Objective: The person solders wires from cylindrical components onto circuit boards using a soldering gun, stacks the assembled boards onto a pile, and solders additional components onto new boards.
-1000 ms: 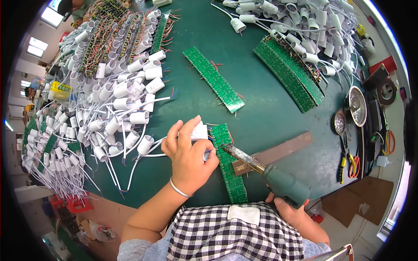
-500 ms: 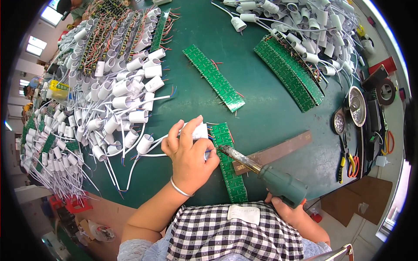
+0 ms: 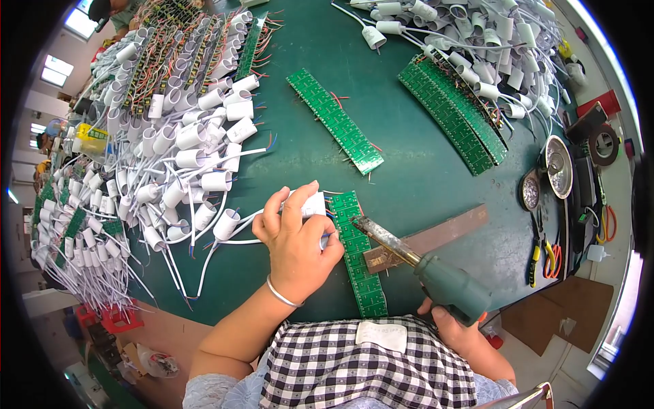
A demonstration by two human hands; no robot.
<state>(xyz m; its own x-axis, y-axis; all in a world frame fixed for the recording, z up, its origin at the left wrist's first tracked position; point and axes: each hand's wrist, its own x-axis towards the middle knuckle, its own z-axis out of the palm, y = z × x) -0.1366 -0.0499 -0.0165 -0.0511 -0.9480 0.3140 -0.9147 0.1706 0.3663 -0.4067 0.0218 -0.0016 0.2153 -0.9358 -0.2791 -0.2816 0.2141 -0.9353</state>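
Note:
My left hand (image 3: 294, 240) is closed on a white lamp socket (image 3: 312, 203) and holds it against the upper end of a green circuit board strip (image 3: 360, 252) that lies on the green table (image 3: 422, 184). My right hand (image 3: 458, 332) grips the teal handle of a soldering iron (image 3: 422, 262). Its metal tip rests on the strip's upper part, just right of the socket's wires. A brown wooden bar (image 3: 429, 238) lies under the iron.
A big heap of white wired sockets (image 3: 170, 157) covers the left of the table. More green board strips (image 3: 335, 121) (image 3: 453, 116) lie at the middle and right. Round metal tins (image 3: 558, 157), tape (image 3: 603, 144) and pliers (image 3: 545, 255) sit at the right edge.
The soldering iron's tip has shifted slightly toward the strip's upper end. My left hand stays in place on the socket.

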